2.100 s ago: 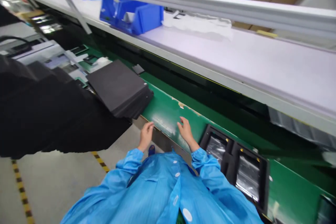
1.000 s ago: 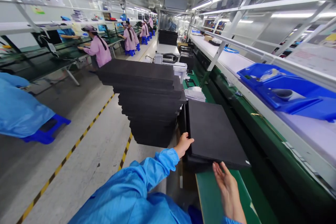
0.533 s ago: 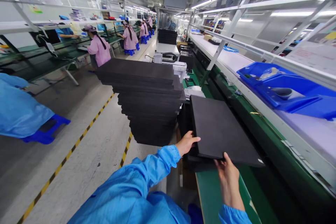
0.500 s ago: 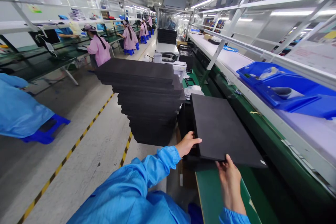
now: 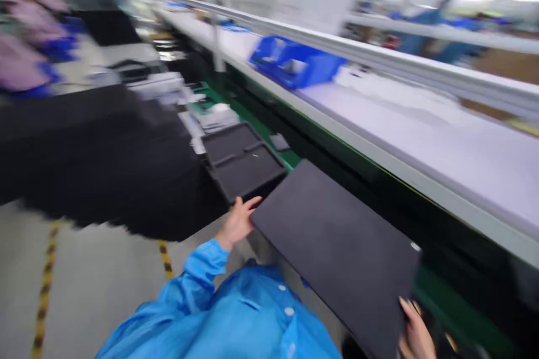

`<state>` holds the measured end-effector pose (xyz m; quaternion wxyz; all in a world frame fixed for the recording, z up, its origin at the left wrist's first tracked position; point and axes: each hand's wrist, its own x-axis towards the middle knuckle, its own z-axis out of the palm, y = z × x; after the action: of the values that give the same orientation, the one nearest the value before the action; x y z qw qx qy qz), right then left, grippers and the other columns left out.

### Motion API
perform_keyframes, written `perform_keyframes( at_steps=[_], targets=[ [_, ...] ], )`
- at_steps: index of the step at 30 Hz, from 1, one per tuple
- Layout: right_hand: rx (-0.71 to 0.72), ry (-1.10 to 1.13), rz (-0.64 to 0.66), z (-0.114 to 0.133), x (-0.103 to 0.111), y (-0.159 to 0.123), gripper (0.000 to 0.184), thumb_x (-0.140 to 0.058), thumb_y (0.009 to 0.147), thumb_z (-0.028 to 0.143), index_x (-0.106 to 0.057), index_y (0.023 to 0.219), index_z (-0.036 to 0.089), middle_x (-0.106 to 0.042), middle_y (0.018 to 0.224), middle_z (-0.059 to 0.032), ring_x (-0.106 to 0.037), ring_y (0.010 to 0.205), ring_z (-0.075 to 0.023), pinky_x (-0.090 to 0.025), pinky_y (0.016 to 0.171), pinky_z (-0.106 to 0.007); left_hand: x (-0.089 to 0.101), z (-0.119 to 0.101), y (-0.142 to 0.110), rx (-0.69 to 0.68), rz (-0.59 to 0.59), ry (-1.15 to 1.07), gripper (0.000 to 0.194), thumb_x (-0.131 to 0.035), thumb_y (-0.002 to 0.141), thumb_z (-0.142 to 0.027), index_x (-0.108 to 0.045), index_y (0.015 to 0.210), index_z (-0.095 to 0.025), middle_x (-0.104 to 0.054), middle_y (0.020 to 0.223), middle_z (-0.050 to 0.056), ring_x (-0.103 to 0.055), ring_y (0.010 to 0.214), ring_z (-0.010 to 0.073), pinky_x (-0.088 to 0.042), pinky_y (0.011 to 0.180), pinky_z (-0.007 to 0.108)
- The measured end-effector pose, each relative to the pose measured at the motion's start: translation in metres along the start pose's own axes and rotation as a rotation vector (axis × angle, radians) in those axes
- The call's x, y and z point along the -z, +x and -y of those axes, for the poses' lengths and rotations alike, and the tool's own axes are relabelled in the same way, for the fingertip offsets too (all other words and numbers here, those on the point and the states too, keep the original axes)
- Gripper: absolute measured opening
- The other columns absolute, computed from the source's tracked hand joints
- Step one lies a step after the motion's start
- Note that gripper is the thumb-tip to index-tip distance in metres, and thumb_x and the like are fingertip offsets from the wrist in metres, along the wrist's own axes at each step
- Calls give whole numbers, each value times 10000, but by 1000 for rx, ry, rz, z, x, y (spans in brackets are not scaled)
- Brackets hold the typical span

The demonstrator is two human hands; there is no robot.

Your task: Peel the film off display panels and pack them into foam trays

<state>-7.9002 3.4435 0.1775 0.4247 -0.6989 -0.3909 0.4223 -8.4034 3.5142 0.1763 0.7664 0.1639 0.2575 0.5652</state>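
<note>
I hold a flat black foam sheet [image 5: 337, 247] between both hands, lifted over the green conveyor belt [image 5: 455, 308]. My left hand [image 5: 238, 221] grips its left corner, fingers curled on the edge. At the bottom right my right hand [image 5: 415, 334] grips the opposite near corner, partly cut off by the frame. Behind the sheet lies a black foam tray [image 5: 242, 162] with two shallow recesses, on top of a short stack. The picture is smeared by motion.
A tall stack of black foam sheets [image 5: 105, 162] stands on the floor to the left. A blue bin [image 5: 295, 61] rests on the white shelf [image 5: 421, 140] above the belt. White papers [image 5: 219, 118] lie farther along the belt. Blurred people work in the far left background.
I have lifted the top black sheet off the short stack and swung it to the right over the belt. The recessed tray below is uncovered. My view has turned right and down.
</note>
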Motion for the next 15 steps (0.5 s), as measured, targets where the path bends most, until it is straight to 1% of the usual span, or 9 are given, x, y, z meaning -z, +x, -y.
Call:
perform_keyframes(
  at_steps=[1,2,3,4,6,8,10,12,15],
  targets=[
    [-83,54,-102,-21,19,-19,614,-744,485,489,-647,1091,479,-735,1196,5,-643,1214,-358,-666,798,-523,0,12,3,97,24,69,771,-594,813,-764,-616,1339,-201,-755,1154,132,-707,994,267,-531,905,412],
    [-163,107,-207,-42,36,-35,534,-715,530,519,-669,1051,416,-757,1138,-34,-681,1146,-376,-661,787,-553,1,26,10,198,39,172,749,-665,797,-707,-618,1344,-197,-749,1191,131,-706,1016,270,-535,905,400],
    [-249,177,-273,-63,52,-47,503,-697,558,518,-679,1031,348,-771,1088,-75,-711,1077,-389,-653,794,-575,0,43,21,302,46,303,721,-730,780,-637,-622,1344,-201,-746,1212,127,-706,1041,278,-538,905,392],
    [-327,282,-252,-82,67,-57,515,-703,578,486,-676,1060,307,-774,1086,-100,-721,1058,-383,-641,840,-569,-2,64,34,397,46,453,705,-775,762,-579,-627,1340,-203,-746,1222,123,-707,1055,282,-542,901,384],
    [-401,416,-261,-119,96,-72,509,-702,624,458,-671,1090,256,-783,1035,-111,-745,994,-356,-636,849,-529,-10,116,58,537,21,750,648,-841,718,-495,-671,1267,-196,-757,1205,118,-714,1061,293,-556,894,381],
    [-433,452,-289,-152,119,-87,501,-716,682,473,-675,1116,226,-785,1000,-106,-754,964,-328,-635,850,-488,-22,174,73,583,-8,946,578,-880,677,-455,-709,1149,-167,-772,1156,130,-721,1051,308,-566,912,401],
    [-437,395,-345,-182,138,-101,506,-730,735,522,-687,1130,208,-783,1003,-105,-749,977,-312,-632,859,-466,-34,228,79,575,-19,1018,515,-896,659,-422,-714,1052,-143,-779,1115,147,-722,1047,319,-561,955,431],
    [-405,305,-399,-208,159,-109,530,-729,763,560,-694,1153,204,-775,1070,-108,-734,1020,-306,-622,886,-464,-46,271,81,577,-12,1035,476,-894,670,-385,-698,1031,-145,-777,1113,146,-725,1047,309,-553,991,447],
    [-292,169,-477,-242,198,-108,562,-695,791,578,-685,1218,213,-734,1224,-107,-700,1112,-301,-582,975,-474,-64,325,79,575,-8,1035,436,-865,718,-322,-663,1068,-157,-770,1127,136,-731,1042,275,-552,1008,445]
  ],
)
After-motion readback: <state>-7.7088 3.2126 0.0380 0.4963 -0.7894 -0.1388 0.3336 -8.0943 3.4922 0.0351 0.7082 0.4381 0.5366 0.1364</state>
